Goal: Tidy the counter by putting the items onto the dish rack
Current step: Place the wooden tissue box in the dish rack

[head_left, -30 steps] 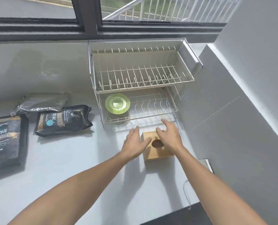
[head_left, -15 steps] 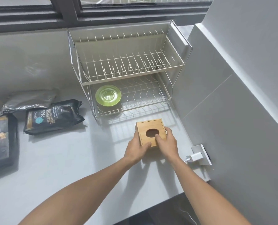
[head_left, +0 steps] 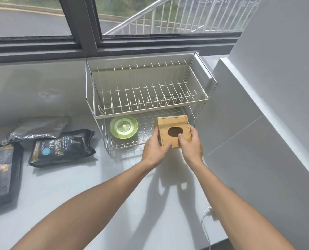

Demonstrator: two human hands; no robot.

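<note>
A wooden box [head_left: 170, 124] with an oval hole in its top is held off the counter, at the front right of the lower tier of the two-tier wire dish rack [head_left: 150, 103]. My left hand [head_left: 154, 147] grips its left side and my right hand [head_left: 191, 145] grips its right side, thumb near the hole. A green plate [head_left: 123, 126] lies on the lower tier, left of the box. The upper tier holds nothing. Three dark bags lie on the counter at the left: a black printed one [head_left: 60, 147], a grey foil one [head_left: 40, 128] and another black one [head_left: 0, 174].
The rack stands against the back wall under a window, close to the right wall [head_left: 258, 123]. A white cable [head_left: 205, 226] trails over the counter's front right edge. Grey counter [head_left: 78, 192] stretches between the bags and my arms.
Both hands closed on the wooden box, lifted it from the counter and carried it forward to the front of the rack's lower tier. The camera tilted up.
</note>
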